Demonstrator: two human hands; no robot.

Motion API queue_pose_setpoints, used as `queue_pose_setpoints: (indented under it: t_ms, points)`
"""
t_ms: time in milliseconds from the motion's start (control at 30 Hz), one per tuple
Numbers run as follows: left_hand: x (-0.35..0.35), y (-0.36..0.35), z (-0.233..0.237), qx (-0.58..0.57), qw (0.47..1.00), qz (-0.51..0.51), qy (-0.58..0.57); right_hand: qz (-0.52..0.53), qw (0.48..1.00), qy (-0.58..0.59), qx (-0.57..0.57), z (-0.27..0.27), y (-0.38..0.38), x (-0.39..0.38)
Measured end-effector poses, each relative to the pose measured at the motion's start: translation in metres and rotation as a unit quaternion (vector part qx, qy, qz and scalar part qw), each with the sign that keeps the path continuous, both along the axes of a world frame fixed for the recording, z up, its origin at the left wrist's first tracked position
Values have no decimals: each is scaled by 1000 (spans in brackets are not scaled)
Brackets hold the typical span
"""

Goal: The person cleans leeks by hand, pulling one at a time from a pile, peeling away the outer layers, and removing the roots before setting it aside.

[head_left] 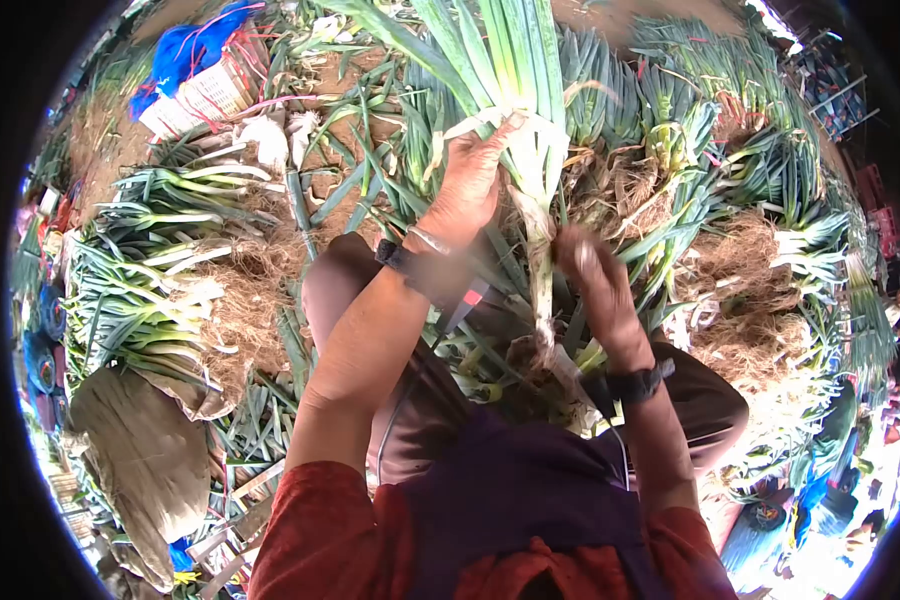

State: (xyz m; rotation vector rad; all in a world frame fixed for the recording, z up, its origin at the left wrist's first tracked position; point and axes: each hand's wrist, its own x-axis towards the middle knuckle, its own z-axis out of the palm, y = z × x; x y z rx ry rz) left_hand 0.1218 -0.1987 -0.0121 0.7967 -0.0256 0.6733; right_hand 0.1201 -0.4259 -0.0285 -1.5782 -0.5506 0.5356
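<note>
A large leek (537, 215) stands upright in front of me, its green leaves fanning out at the top and its pale, dirt-streaked stalk pointing down. My left hand (473, 172) is wrapped round it just below the leaves, thumb across the front. Close beside the stalk on the right is my right hand (602, 288), its fingers curled and smeared by motion. Whether those fingers grip a strip of leaf, I cannot tell. Loose leaves and trimmings lie below, between my knees.
Rooted leeks lie in a row at left (170, 270), near a brown cloth (140, 450). A white basket (205, 98) with blue netting stands at upper left. More leek bundles (660, 130) are stacked at upper right, with tangled roots (740, 290) below them.
</note>
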Motion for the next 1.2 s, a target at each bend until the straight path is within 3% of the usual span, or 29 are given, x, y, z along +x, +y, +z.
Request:
queue_pose_setpoints:
  t_ms: [33,67,133,200,267,300,367,400,467,500,533,600,700,733,800,867,933,1000,1067,1100,1133,1167,1200]
  points:
    - [-3,-4,4,-1,1000,8,6,-56,998,-13,28,8,22,7]
    - [-7,-8,8,-3,1000,15,12,-35,995,-98,2,-21,33,35]
    - [-12,-11,14,-7,998,19,64,-24,988,-146,-43,-47,49,59]
    - [-14,-11,18,-2,994,6,108,-54,998,-34,-24,-56,52,62]
    - [-16,-16,19,10,995,-13,102,-111,975,152,117,-54,53,58]
    - [-17,-20,15,27,994,-2,106,-104,980,129,109,-56,49,60]
    - [-16,-29,13,66,992,18,109,-55,987,-137,-66,-55,36,66]
    - [-15,-32,12,53,992,19,109,-39,947,-280,-153,-48,33,66]
    - [-16,-31,11,37,992,-8,117,-38,968,-223,-105,-22,41,42]
    - [-17,-32,11,29,992,-23,122,-46,996,-66,23,-25,45,35]
    - [-16,-31,10,54,989,-18,135,-53,983,92,151,-27,46,31]
    - [-17,-33,3,133,981,-28,142,-89,978,-166,-85,-31,49,37]
    - [-12,-37,-6,185,968,-72,156,-83,971,-216,-57,-18,38,16]
    - [-14,-36,-4,172,966,-90,169,-92,990,23,100,-38,30,21]
    - [-13,-41,0,93,980,-90,149,-127,954,175,206,-94,15,36]
    - [-18,-51,5,78,985,-56,145,-189,976,6,110,-139,11,51]
    - [-9,-52,-9,100,990,26,92,-156,960,-217,-85,-123,7,37]
    - [-6,-32,-1,166,969,135,122,-69,941,-283,-172,-136,-25,-13]
    - [-1,6,7,220,943,217,122,13,977,-186,-105,-159,-69,-60]
    - [-1,25,11,247,925,261,122,77,980,-157,-93,-141,-80,-72]
    - [-5,32,17,202,939,256,110,172,932,-165,-274,-142,-79,-66]
    - [-9,38,22,157,950,253,97,256,843,-166,-443,-142,-80,-60]
    - [-12,40,32,38,977,199,67,325,719,-163,-593,-138,-77,-56]
